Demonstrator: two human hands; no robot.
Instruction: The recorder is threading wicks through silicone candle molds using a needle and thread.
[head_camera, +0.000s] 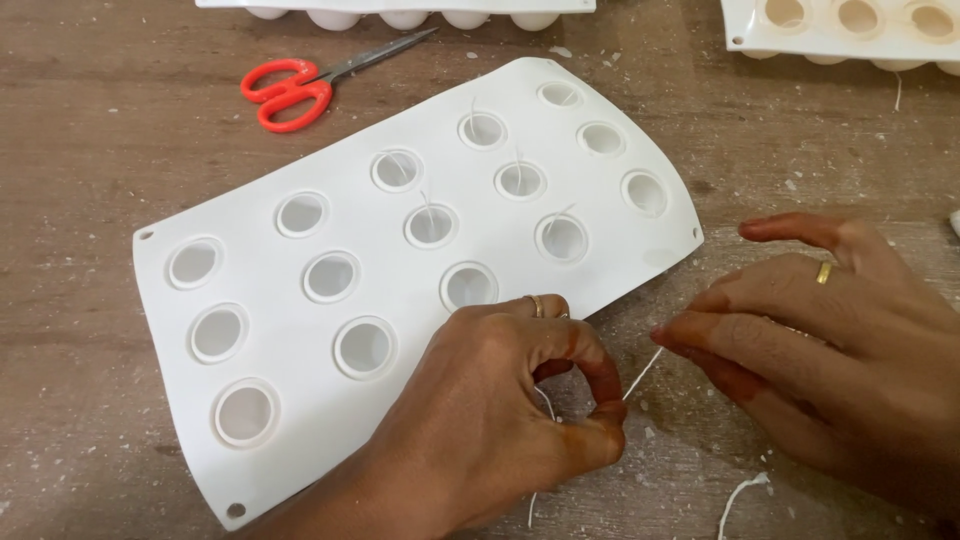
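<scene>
A white silicone mould (250, 280) with several round cavities lies flat on the wooden table; thin white wicks stand in some of the far cavities. My left hand (500, 400) rests on the mould's near right edge and pinches one end of a thin white wick (643, 372) between thumb and forefinger. My right hand (820, 340) lies on the table just right of the mould, its fingertips pinching the wick's other end. The wick is stretched between both hands. Rings show on both hands.
Red-handled scissors (300, 88) lie beyond the mould at the back left. Another white mould (400, 8) sits at the top edge, a third (850, 35) at the top right. A loose wick piece (740, 495) and wax crumbs lie near the front.
</scene>
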